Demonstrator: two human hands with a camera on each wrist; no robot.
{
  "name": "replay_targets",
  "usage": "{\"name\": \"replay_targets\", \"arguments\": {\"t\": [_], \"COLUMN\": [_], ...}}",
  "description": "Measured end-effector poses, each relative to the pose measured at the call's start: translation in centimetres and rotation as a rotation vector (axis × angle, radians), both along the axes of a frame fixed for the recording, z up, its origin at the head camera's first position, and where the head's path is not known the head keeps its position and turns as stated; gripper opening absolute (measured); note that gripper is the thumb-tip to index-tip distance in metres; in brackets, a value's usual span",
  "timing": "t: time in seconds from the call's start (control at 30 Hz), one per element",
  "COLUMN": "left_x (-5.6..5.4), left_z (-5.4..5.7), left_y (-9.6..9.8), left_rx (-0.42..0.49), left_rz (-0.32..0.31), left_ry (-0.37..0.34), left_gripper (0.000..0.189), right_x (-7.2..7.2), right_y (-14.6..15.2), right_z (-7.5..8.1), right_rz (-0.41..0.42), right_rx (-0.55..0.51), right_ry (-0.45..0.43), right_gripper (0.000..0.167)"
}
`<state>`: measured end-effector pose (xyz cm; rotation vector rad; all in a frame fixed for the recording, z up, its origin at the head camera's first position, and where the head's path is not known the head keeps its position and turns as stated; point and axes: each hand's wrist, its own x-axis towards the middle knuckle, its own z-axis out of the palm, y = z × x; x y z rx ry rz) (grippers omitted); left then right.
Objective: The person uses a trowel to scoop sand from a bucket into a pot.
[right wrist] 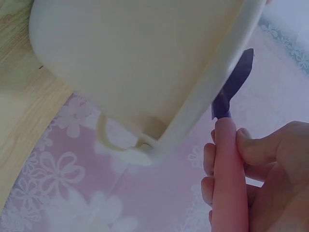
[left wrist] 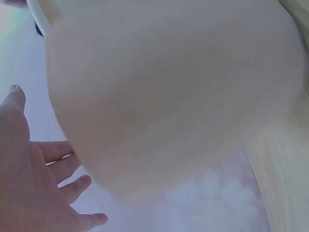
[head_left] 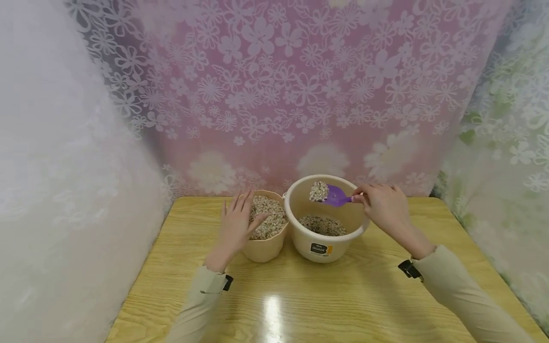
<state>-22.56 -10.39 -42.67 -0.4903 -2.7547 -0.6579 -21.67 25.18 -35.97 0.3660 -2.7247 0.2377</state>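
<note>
My right hand (head_left: 386, 205) grips a small trowel by its pink handle (right wrist: 231, 174). The trowel's purple blade (head_left: 336, 196) carries a heap of pale grainy mix (head_left: 319, 191) over a cream bucket (head_left: 291, 216). More of the same loose mix, darker in tone, lies at the bucket's bottom (head_left: 323, 226). To the left, my left hand (head_left: 235, 227) rests at the rim of a smaller beige pot (head_left: 263, 250), fingers spread and straight. That pot is filled high with grainy mix (head_left: 268, 216). In the left wrist view the pot's side (left wrist: 169, 96) fills most of the picture.
Pot and bucket stand side by side at the back of a wooden table (head_left: 317, 305). Close behind hangs a pink flowered curtain (head_left: 274, 95), with pale sheets at the left and right. A bucket handle (right wrist: 104, 133) hangs at its side. Each wrist wears a black strap.
</note>
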Motion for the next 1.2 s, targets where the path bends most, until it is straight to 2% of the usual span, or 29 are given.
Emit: {"name": "replay_targets", "arguments": {"t": [0.13,0.27,0.5,0.67,0.97,1.1,1.2], "left_x": [0.7,1.4,2.0,2.2,2.1,2.0,2.0], "left_z": [-0.7,-1.5,-2.4,-2.7,-2.9,-2.9,-2.9], "left_y": [-2.8,-4.4,-5.2,-5.4,-5.5,-5.5,-5.6], "left_rx": [-0.001,0.013,-0.007,0.006,0.019,0.024,0.029], "left_rz": [0.035,0.041,0.048,0.047,0.045,0.046,0.044], "left_ry": [-0.057,-0.095,-0.126,-0.108,-0.11,-0.104,-0.095], "left_gripper": [0.084,0.085,0.086,0.087,0.086,0.086,0.087], "right_x": [-0.2,-0.5,-1.3,-1.9,-2.6,-2.6,-2.7], "right_y": [-0.6,-1.9,-5.5,-8.5,-12.7,-14.0,-14.5], "right_z": [0.6,1.6,2.8,3.2,2.7,2.7,3.0], "right_rz": [0.012,0.03,0.083,0.133,0.189,0.211,0.213], "right_rx": [0.003,0.005,0.019,0.099,0.341,0.43,0.507], "right_ry": [-0.017,-0.056,-0.088,-0.091,0.077,0.182,0.284], "right_gripper": [0.012,0.016,0.015,0.016,0.016,0.016,0.022]}}
